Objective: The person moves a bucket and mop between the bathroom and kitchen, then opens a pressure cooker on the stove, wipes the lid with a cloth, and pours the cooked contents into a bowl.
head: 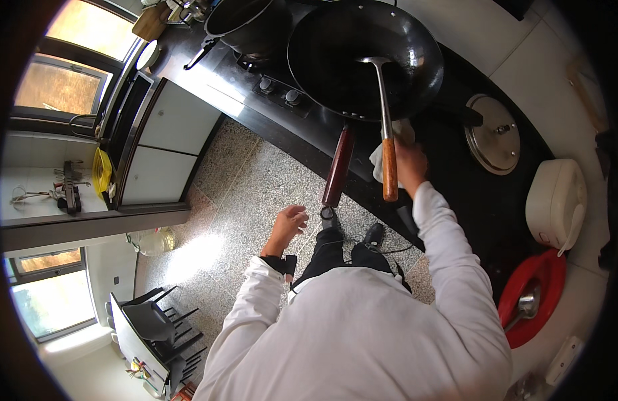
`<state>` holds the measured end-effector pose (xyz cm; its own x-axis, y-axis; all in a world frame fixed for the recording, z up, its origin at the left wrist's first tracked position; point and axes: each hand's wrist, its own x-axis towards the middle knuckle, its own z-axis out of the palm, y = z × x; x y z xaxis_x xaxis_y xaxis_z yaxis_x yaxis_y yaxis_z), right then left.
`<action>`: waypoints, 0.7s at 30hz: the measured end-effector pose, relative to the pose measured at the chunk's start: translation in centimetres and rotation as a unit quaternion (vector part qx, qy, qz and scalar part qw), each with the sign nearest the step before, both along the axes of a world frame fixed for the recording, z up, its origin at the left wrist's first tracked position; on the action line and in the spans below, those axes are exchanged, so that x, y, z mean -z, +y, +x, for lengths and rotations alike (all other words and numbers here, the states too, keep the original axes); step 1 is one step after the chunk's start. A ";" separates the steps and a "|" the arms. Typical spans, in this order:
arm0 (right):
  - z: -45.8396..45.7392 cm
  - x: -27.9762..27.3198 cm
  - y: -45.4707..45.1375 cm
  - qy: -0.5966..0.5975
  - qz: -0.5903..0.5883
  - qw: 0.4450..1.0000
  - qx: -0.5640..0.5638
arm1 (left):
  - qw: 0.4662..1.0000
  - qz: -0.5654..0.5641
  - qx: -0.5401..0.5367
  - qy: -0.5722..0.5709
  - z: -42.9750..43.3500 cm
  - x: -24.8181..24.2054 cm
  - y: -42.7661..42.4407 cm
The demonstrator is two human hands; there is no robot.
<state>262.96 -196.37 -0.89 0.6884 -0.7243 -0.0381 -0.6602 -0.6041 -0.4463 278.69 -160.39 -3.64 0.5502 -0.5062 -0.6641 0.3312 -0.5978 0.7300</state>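
My right hand (410, 163) presses a pale cloth (378, 161) on the black countertop, just in front of a large dark wok (329, 60). A metal spatula (384, 108) with a wooden handle rests in the wok, its handle passing over the cloth beside my right hand. The wok's dark red handle (338, 168) sticks out over the counter's front edge towards me. My left hand (290, 224) hangs in the air left of that handle, fingers loosely curled and holding nothing. Part of the cloth is hidden under my right hand and the spatula handle.
Left of the wok stands a dark pot (249, 30) on the gas hob, above the stove knobs (292, 97). To the right lie a metal lid (494, 135), a cream-coloured box-shaped appliance (554, 203) and a red basin (547, 295) holding a metal ladle (528, 302).
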 end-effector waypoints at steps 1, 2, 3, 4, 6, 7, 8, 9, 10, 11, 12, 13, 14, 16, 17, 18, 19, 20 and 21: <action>1.4 0.1 0.7 0.054 -0.028 0.998 0.005 | 1.000 0.010 -0.009 0.000 0.2 0.0 0.1; 3.3 0.3 1.7 0.036 -0.044 0.998 -0.035 | 1.000 0.016 -0.012 0.001 0.4 0.1 0.2; 4.8 0.5 2.9 0.012 -0.111 0.990 -0.090 | 1.000 0.024 -0.009 0.002 0.5 0.2 0.6; 5.8 0.6 4.2 -0.013 -0.113 0.989 -0.092 | 1.000 0.022 -0.010 0.004 0.7 0.4 0.8; 7.5 0.6 6.1 -0.017 -0.053 0.995 -0.085 | 0.999 0.031 -0.027 0.012 1.3 0.8 1.2; 7.9 0.7 7.0 -0.021 -0.031 0.996 -0.077 | 0.999 0.041 -0.024 0.016 1.6 1.0 1.4; 8.3 1.0 8.1 -0.050 -0.011 0.997 -0.063 | 0.999 0.033 -0.026 0.018 2.0 1.2 1.4; 9.5 1.4 8.8 -0.091 0.154 0.984 -0.002 | 0.999 0.023 -0.021 0.008 2.3 1.3 1.4; 10.5 1.8 9.4 -0.097 0.252 0.962 0.048 | 0.999 0.029 -0.015 0.017 2.7 1.5 1.3; 10.5 2.4 10.0 -0.106 0.226 0.968 0.028 | 0.999 0.019 -0.018 0.025 3.0 1.6 1.1; 10.4 3.0 10.3 -0.093 0.138 0.986 -0.008 | 0.999 0.006 -0.009 0.031 3.2 1.8 0.8; 9.1 3.7 9.9 -0.081 0.047 0.993 -0.073 | 1.000 0.009 -0.001 0.023 3.4 2.0 0.3; 7.1 4.2 9.5 -0.129 -0.036 0.984 -0.120 | 1.000 0.018 0.012 0.014 3.5 2.3 -0.4; 2.9 4.3 8.8 -0.153 -0.070 0.971 -0.169 | 0.999 0.018 0.032 0.015 3.6 2.9 -1.6; 0.9 3.9 8.3 -0.195 -0.043 0.965 -0.168 | 0.999 0.004 0.011 0.034 3.5 3.1 -2.1; -1.3 3.3 7.8 -0.146 -0.034 0.979 -0.139 | 0.999 -0.002 0.031 0.025 3.5 3.3 -2.6; -3.5 2.7 7.2 -0.079 0.015 0.990 -0.118 | 0.999 -0.008 0.049 0.019 3.5 3.5 -3.2; -5.7 2.0 6.6 -0.037 -0.018 0.995 -0.086 | 0.999 -0.014 0.044 0.025 3.3 3.7 -3.8; -7.3 1.5 6.0 -0.004 -0.035 0.998 -0.059 | 0.999 -0.016 0.039 0.030 3.1 3.8 -4.1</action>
<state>255.68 -190.41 -2.38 0.7697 -0.6383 0.0150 -0.5790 -0.7077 -0.4050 281.83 -164.47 -7.41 0.4677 -0.5675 -0.6776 0.3291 -0.5997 0.7294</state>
